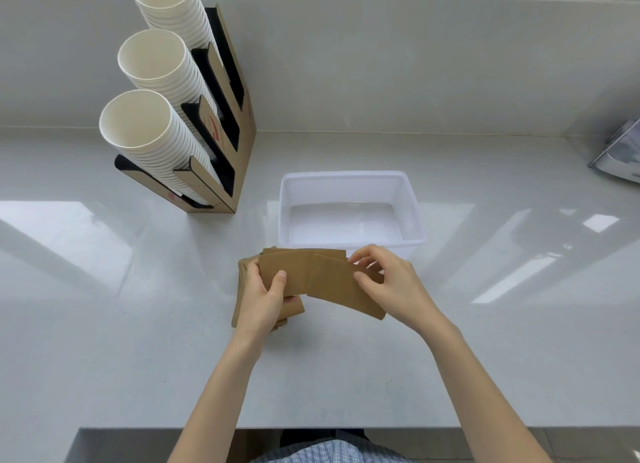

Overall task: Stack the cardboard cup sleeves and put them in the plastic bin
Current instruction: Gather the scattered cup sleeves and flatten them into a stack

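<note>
Several flat brown cardboard cup sleeves [311, 277] are held fanned out just above the white counter, in front of the plastic bin. My left hand [263, 298] grips the left end of the bunch, thumb on top. My right hand [388, 282] pinches the right end of the front sleeve [341, 289], which sticks out to the right and tilts down. The clear white plastic bin [410, 206] stands right behind the sleeves and has nothing in it.
A cardboard cup dispenser [242, 144] with three slanted stacks of white paper cups [138, 120] stands at the back left. A grey object [620, 154] lies at the right edge. The counter's front edge [311, 428] runs near my body.
</note>
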